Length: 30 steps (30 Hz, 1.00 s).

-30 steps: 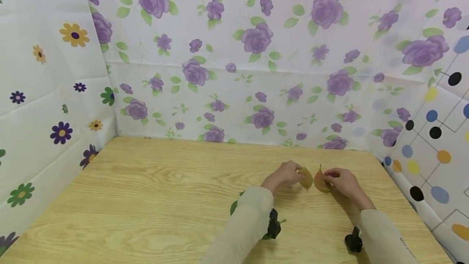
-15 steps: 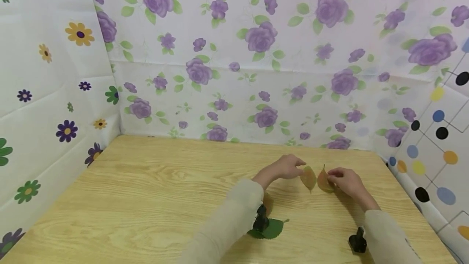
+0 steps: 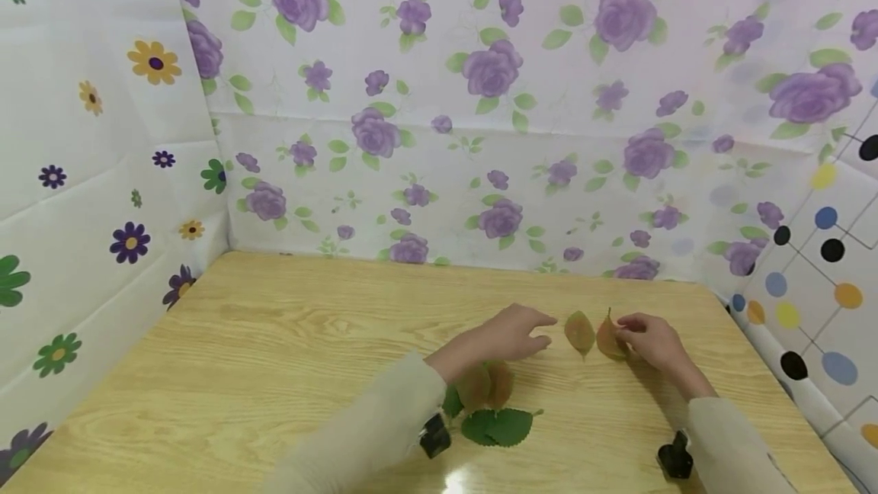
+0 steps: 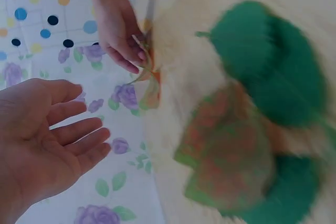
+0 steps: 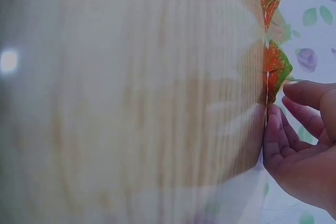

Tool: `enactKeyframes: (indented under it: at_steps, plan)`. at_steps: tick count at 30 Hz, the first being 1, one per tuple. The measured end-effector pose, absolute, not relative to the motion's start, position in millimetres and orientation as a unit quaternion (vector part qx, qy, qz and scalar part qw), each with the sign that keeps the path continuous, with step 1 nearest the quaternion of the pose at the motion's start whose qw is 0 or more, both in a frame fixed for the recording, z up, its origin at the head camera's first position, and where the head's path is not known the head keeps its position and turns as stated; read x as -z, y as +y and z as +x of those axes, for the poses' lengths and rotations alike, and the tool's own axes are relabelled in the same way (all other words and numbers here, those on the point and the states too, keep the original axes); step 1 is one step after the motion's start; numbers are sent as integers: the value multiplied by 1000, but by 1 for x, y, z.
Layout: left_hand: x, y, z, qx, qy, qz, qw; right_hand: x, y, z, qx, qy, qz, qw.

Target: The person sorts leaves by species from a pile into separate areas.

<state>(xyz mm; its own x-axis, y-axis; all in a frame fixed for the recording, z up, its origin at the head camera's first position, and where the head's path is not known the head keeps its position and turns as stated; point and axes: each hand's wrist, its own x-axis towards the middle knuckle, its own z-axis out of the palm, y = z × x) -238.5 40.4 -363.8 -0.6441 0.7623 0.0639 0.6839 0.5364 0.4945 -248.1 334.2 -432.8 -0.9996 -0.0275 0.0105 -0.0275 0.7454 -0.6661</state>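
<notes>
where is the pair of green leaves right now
In the head view, the two green leaves lie on the wooden table near its front edge, just below the left hand.

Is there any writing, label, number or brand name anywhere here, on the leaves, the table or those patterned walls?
None: no word, number, label or brand shows in any view.
The pale wooden table is bare grain.
The orange-green leaves and the dark green leaves carry no print.
The white flower-printed backdrop shows only flowers, the right panel only dots and lines.
The left hand is open; the right hand pinches a leaf.
</notes>
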Motion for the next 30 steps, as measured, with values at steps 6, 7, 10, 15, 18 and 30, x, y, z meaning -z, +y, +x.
enactKeyframes:
  at_steps: [6,7,10,15,18,30]
  plan:
    - [374,-2,-212,-202,876,438,7,433,335,-244,-371,-928,22,-9]
    - [377,-9,-208,-195,875,443,-2,433,335,-244,-371,-928,23,-10]
    - [386,-30,-198,-178,871,458,-20,432,337,-245,-367,-930,26,-9]
    - [401,-53,-189,-164,869,466,-21,431,338,-244,-363,-931,31,-10]
    - [406,-63,-185,-157,870,468,-23,431,337,-244,-363,-931,32,-12]
    - [409,-79,-174,-126,860,494,6,423,326,-242,-342,-938,49,19]
